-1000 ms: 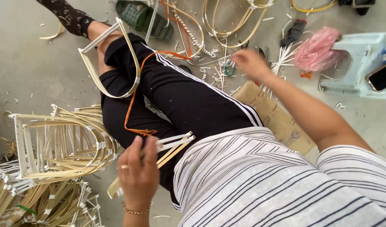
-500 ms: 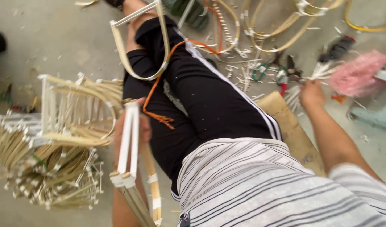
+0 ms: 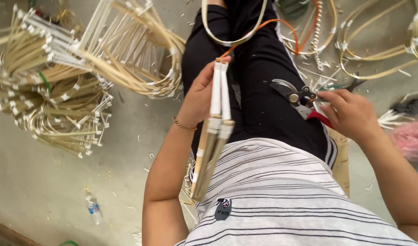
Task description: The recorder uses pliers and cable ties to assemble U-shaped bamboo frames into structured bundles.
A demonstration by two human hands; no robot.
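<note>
Closest in, the left hand (image 3: 197, 98) is holding a bundle of flat bamboo strips (image 3: 212, 132), its grip clenched around the pale, tape-wrapped upper part while the tan lower ends are hanging down over the striped shirt (image 3: 272, 191). A thin gold bracelet (image 3: 184, 125) is sitting on that wrist. Over on the other side, the right hand (image 3: 350, 114) is grasping a pair of pruning shears (image 3: 300, 102) by the red handle, grip closed around it, the grey blades pointing left and hovering just above the black trousers (image 3: 259, 86); whether the blades are touching the fabric, I cannot tell. Moving outward, an orange cord (image 3: 288, 34) is trailing across the thigh, and a bent bamboo loop (image 3: 231, 38) is lying over the knees. Out on the concrete floor (image 3: 58, 182), a small plastic bottle (image 3: 93, 208) is lying to the left among scattered trimmings. Farther left, a large heap of bent bamboo frames (image 3: 72, 68), bound at their joints with white ties, is piling up well apart from the hands. On the far right, more bamboo hoops (image 3: 377, 50) are resting on the floor, and something pink (image 3: 411, 141) is showing at the edge, blurred.
</note>
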